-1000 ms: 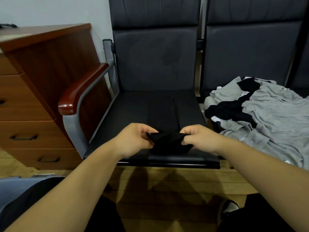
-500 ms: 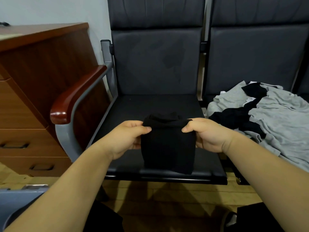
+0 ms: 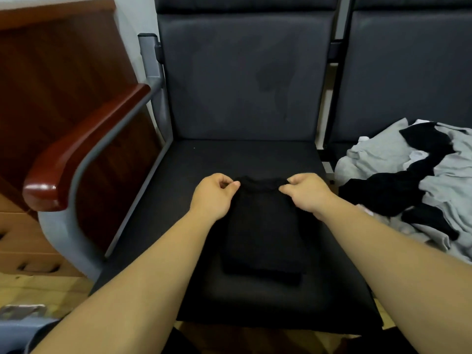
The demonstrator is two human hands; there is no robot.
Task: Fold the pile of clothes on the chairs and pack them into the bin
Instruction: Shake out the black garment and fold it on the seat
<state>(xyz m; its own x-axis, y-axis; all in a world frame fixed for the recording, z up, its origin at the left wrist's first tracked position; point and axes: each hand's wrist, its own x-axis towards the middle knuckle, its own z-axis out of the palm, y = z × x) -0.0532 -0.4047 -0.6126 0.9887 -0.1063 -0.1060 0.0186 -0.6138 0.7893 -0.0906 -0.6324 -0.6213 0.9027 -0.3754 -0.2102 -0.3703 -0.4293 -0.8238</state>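
Observation:
A black garment [image 3: 263,233], folded into a narrow rectangle, lies flat on the dark seat of the left chair [image 3: 178,175]. My left hand [image 3: 213,196] pinches its far left corner. My right hand [image 3: 307,192] pinches its far right corner. A loose pile of grey and black clothes [image 3: 413,185] covers the seat of the chair to the right. A grey-blue bin corner [image 3: 18,325] shows at the bottom left edge.
A wooden armrest on a grey metal frame [image 3: 84,146] borders the left chair. Behind it stands a brown wooden drawer cabinet [image 3: 43,98]. Wooden floor [image 3: 46,287] lies below the seat's front edge.
Both hands lifted the black garment off the seat's front edge, carried it further onto the seat and laid it flat. They still pinch its far corners.

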